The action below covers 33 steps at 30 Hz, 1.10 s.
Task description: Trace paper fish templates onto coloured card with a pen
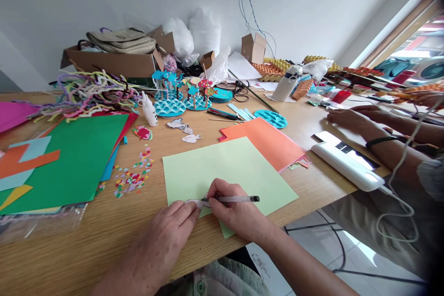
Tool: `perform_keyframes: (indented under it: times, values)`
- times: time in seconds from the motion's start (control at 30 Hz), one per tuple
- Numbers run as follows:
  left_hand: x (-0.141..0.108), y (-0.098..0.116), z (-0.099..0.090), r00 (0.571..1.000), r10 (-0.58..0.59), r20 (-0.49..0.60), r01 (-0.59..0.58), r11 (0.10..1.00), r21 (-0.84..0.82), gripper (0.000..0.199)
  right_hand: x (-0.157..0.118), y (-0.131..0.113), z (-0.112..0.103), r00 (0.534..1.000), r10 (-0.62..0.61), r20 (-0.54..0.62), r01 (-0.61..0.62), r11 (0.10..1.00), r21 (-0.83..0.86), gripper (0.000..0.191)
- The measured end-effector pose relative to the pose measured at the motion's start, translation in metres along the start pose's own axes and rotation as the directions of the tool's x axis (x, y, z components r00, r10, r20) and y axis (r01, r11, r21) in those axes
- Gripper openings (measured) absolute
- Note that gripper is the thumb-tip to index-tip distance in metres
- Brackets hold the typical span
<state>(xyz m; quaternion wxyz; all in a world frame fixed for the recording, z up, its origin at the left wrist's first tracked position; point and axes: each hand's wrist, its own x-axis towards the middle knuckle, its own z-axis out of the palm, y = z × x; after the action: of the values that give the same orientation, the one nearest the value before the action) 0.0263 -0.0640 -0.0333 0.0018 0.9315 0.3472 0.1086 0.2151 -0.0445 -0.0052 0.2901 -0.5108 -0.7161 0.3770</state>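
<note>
- At the near edge of the green sheet, the right hand has its fingers closed round a pen, tip down by a small pale cutout; the low grip probably gives fine control.
- Just beside it, the left hand lays its fingers together over the cutout's left end, likely to keep it from slipping; whether the thumb pinches too, I cannot tell. These fingers hide part of the cutout.
- Under both, the sheet lies flat near the edge of the tabletop, perhaps for easy reach, and overlaps an orange sheet.
- Beyond its far left corner sit fish cutouts; confetti lies loose to the left, where a sleeve could scatter it.
- Farther left is a stack of card, with a glue bottle upright behind and pipe cleaners heaped past it.
- On the right, a white device and another person's hands limit room that way.
</note>
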Motion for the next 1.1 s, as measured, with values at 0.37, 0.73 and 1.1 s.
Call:
perform_keyframes:
  times: [0.37,0.73,1.1]
  values:
    - [-0.005,0.007,0.009,0.996,-0.083,-0.025,0.084,0.995,0.045,0.045,0.002,-0.003,0.003,1.000,-0.004,0.009,0.004,0.999,-0.051,0.013]
    - [-0.008,0.013,0.009,0.985,-0.169,0.012,0.169,0.985,0.019,0.052,0.012,-0.013,0.009,0.998,-0.035,0.045,0.038,0.997,-0.074,0.014]
    - [-0.019,0.019,0.016,0.982,-0.177,-0.061,0.177,0.984,-0.002,0.053,0.022,-0.017,0.015,0.991,-0.059,0.117,0.067,0.996,-0.065,0.015]
